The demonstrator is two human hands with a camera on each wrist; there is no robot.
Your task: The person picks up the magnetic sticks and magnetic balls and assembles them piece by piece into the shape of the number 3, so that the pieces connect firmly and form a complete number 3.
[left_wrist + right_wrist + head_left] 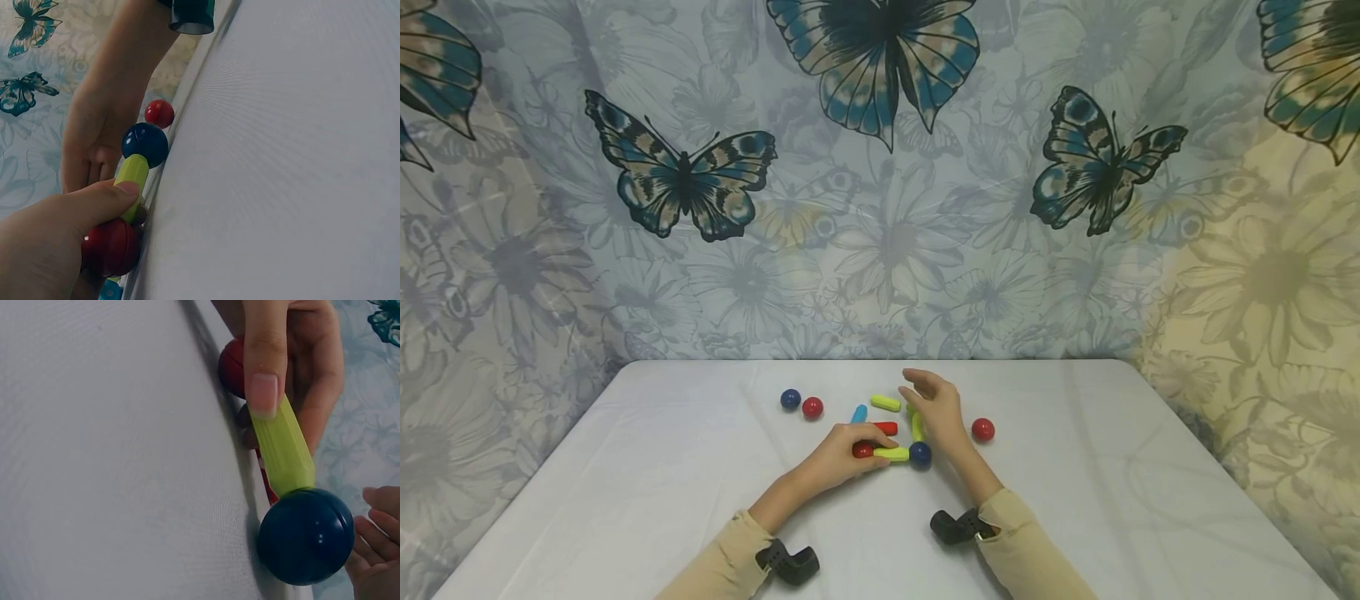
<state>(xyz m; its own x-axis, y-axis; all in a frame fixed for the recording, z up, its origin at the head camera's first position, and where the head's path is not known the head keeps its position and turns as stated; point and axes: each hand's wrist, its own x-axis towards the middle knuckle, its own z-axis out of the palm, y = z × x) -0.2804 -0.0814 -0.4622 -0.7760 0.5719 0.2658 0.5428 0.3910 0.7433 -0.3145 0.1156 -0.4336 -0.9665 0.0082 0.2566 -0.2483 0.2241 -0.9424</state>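
My left hand (835,457) pinches a straight yellow-green stick (284,447), its thumb lying on top. A red ball (112,247) sits at the stick's near end, under that hand. At the other end a dark blue ball (306,537) touches the stick. From behind this blue ball a curved yellow-green stick (917,427) runs away across the table, its far part partly hidden by my right hand (940,412). The right hand hovers by the curved stick with loosely bent fingers, and nothing shows in its grasp.
Beyond the left hand lie a light-blue stick (859,413), a red stick (886,428) and another yellow-green stick (886,403). A blue ball (790,400) and a red ball (812,407) rest at far left; another red ball (982,430) is right, on the white table (700,500).
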